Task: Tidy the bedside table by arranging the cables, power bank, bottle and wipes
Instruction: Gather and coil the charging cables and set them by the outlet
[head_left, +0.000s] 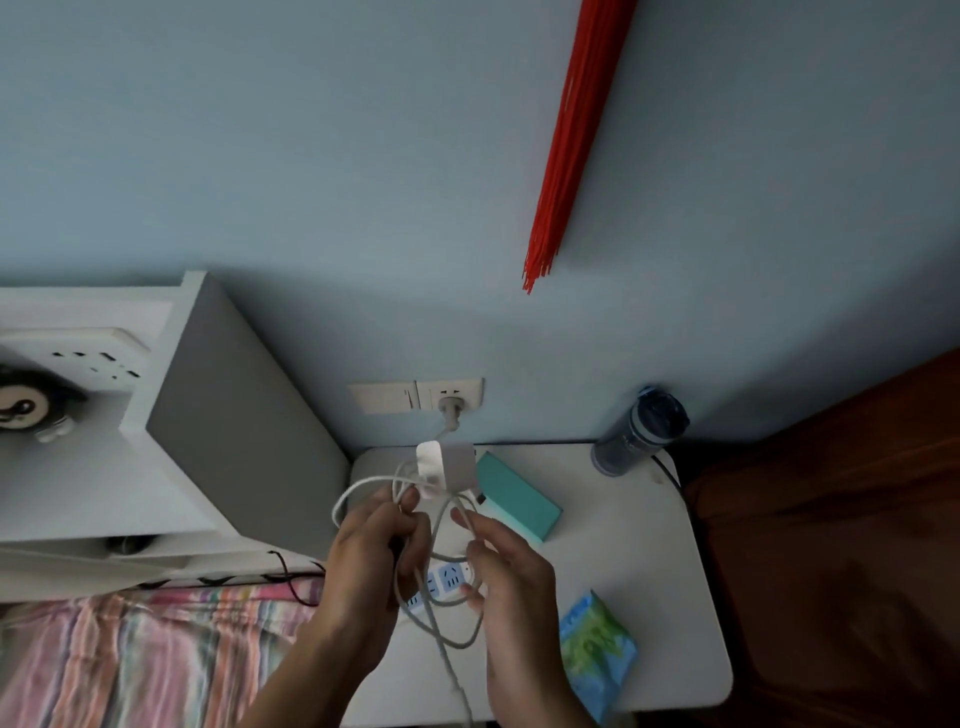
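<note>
Left hand: the left hand (371, 558) is raised over the left edge of the bedside table (649, 545), fingers closed around gathered loops of the white cable (441, 608); something dark shows inside the grip, too hidden to name.
Right hand: the right hand (511, 577) is beside it, thumb and fingers pinched on a strand of the same cable; its wrist runs out of the bottom of the frame.
Cable: it loops between the two hands and trails down off the bottom edge; where it ends is cut off.
Charger: a white charger block (447, 465) is held up just above the left fingertips, blurred, with a small dark plug tip beside it.
Power strip: a white power strip (441, 579) lies on the tabletop under the hands, mostly covered by them.
Power bank: the teal power bank (519, 501) lies near the back of the tabletop, its left end behind the charger.
Bottle: the dark translucent bottle (641, 431) stands upright at the back right corner against the wall; a thin black lead runs past its base.
Wipes: the green and blue wipes pack (597, 649) lies at the front right of the tabletop, its lower end partly hidden by the right forearm.
Wall socket: the wall socket (452, 395) above the back edge has a grey plug in it.
Shelf: a white shelf unit (171, 415) stands left of the table, cut by the frame; a black-and-white toy on it is only partly visible.
Bedding: striped bedding (130, 654) fills the lower left.
</note>
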